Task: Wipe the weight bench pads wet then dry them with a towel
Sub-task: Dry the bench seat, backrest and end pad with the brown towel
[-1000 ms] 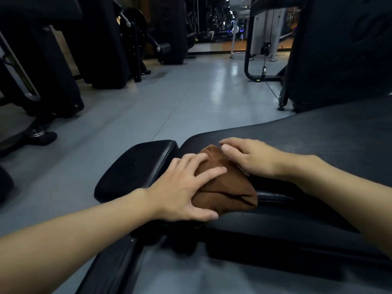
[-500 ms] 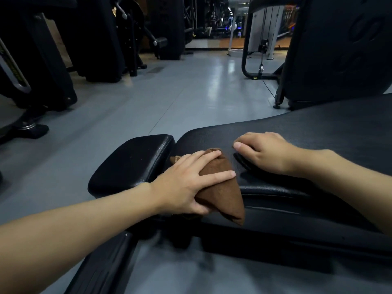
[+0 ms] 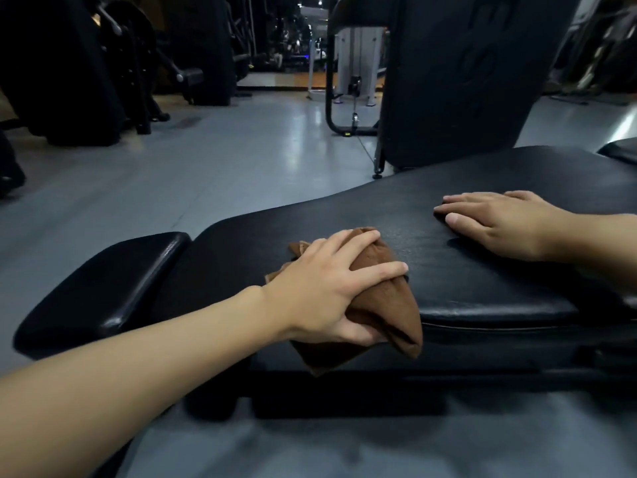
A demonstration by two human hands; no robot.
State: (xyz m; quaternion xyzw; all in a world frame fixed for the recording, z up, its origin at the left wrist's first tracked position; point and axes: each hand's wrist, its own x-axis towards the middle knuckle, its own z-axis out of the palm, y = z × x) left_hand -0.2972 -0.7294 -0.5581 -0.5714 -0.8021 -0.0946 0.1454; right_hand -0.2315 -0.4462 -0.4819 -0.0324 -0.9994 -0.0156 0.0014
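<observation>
Head view: your left hand (image 3: 324,288) grips the folded brown cloth (image 3: 389,305), thumb under and fingers spread over, at the long bench pad's (image 3: 482,288) near edge, for wiping pressure. Your right hand (image 3: 506,225) lies flat and empty farther along the pad, likely bracing.

The towel (image 3: 382,301) is a plain warm brown, darker inside its folds, with no print or stripe. The long bench pad (image 3: 482,270) beneath it is black, with a fine leather-like grain and a dull grey sheen across the top. A thin paler seam line runs along its near edge. The short end pad (image 3: 113,281) to the left is the same black but glossier, with soft grey highlights on its rim. The floor (image 3: 213,167) is a flat blue-grey streaked with pale white reflections. The upright machine pad (image 3: 465,81) beyond is black. Far back are a white-grey weight stack (image 3: 348,53) and a strip of orange-brown flooring (image 3: 282,81).
</observation>
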